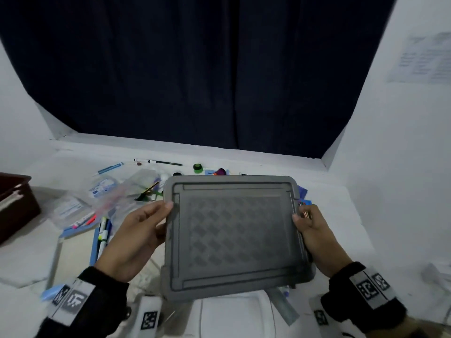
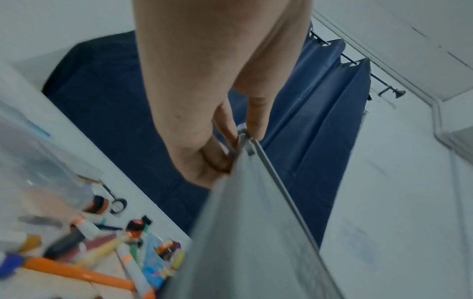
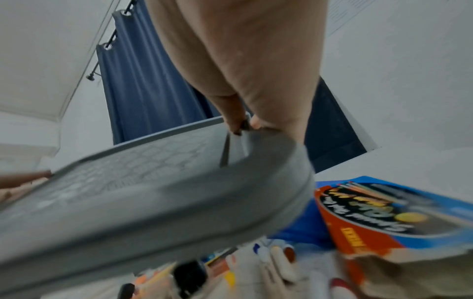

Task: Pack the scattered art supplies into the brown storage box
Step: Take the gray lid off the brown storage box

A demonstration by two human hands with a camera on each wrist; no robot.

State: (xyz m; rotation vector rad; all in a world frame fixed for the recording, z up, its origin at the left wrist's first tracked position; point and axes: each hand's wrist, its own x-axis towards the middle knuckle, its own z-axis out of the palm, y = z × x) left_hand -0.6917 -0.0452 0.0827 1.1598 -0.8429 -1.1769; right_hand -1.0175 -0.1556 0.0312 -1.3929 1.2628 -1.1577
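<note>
1. Both hands hold a grey plastic lid [image 1: 234, 236] flat above the table, w/ the scattered supplies lying under and around it.
2. Left hand [image 1: 136, 236]: thumb on top of the lid's left rim, fingers curled underneath, a firm pinch on the edge. The left wrist view confirms fingers wrapped round the rim.
3. Right hand [image 1: 314, 234]: same grip on the right rim, thumb on top, fingers below.
4. Brown storage box [image 1: 14, 206] sits at the far left edge of the table, well apart from the lid; only part of it is in view. Looks like something pale is already inside, can't tell what.
5. Supplies not yet packed: markers [image 1: 103, 234] left of the lid, clear plastic packets [image 1: 105, 189], small paint pots [image 1: 198, 167] behind it, a coloured pencil pack [image 3: 384, 206] under the right side.
6. Step in hand, prob.: get the lid out of the way. Keep it level, lift clear of the pots and pens so nothing gets swept, and set it down somewhere that doesn't cover supplies or block the box.
7. Risk: the lid's edge catching loose pens on the way.
</note>
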